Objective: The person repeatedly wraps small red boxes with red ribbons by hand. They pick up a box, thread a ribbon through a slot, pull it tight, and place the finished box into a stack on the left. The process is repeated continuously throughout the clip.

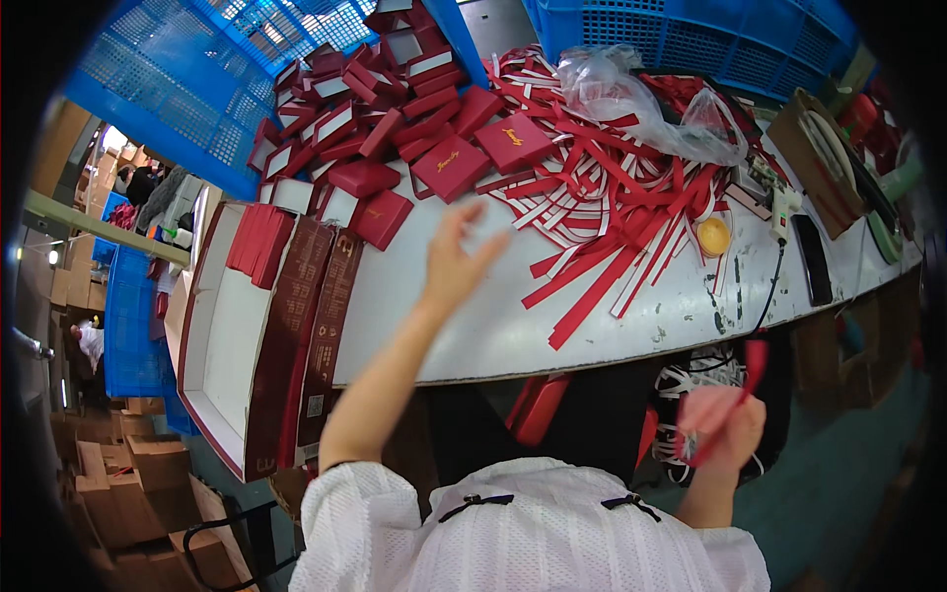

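My left hand (456, 261) is over the white table, fingers apart and a little blurred, with nothing in it. Just beyond its fingertips lies a small dark red gift box (451, 168) with gold lettering on its lid. A similar red box (383, 219) sits to the left of the hand. At the lower right, past the table's front edge, my right hand (738, 434) is closed around a red ribbon strip (756, 363); motion smears both. Loose red and white ribbon strips (592, 212) lie in a tangled heap on the table between the two hands.
Many red boxes (365, 109) are piled at the back against blue crates (173, 99). An open carton (222, 345) holding red pieces stands at the left. Plastic bags (612, 89), a yellow round tub (712, 237), a phone (813, 259) and a power strip (784, 212) are at the right.
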The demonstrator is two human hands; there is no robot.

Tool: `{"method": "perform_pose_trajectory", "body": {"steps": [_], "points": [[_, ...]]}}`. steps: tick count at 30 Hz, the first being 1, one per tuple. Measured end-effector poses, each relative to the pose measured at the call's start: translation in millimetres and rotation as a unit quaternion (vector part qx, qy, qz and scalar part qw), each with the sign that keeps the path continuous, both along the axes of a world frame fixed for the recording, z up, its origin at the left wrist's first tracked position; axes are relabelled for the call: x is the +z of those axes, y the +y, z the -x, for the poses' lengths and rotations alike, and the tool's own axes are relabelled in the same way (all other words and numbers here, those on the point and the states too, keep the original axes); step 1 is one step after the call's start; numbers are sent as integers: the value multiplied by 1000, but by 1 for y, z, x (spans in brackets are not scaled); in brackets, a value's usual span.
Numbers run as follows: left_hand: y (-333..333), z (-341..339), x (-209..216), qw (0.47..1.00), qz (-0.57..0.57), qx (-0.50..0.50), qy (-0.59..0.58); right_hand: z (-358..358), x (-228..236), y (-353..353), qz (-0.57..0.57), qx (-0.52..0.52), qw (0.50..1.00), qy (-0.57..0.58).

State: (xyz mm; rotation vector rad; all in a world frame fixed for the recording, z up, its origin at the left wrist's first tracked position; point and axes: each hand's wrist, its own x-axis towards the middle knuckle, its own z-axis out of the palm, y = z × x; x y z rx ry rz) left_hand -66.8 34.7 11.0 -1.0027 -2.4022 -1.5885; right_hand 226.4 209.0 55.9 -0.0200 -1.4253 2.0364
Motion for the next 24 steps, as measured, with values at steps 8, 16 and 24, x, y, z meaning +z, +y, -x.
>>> {"method": "perform_pose_trajectory", "body": {"steps": [8, 16, 24], "points": [[-5, 126, -2, 932, 354, 74, 19, 13, -7, -20, 6, 117, 983, -140], [-3, -28, 18, 981, 102, -125, 107, 68, -12, -20, 30, 11, 942, -333], [-12, -114, 28, 989, -93, -113, -15, 78, -1, -36, 188, 39, 970, -148]]}}
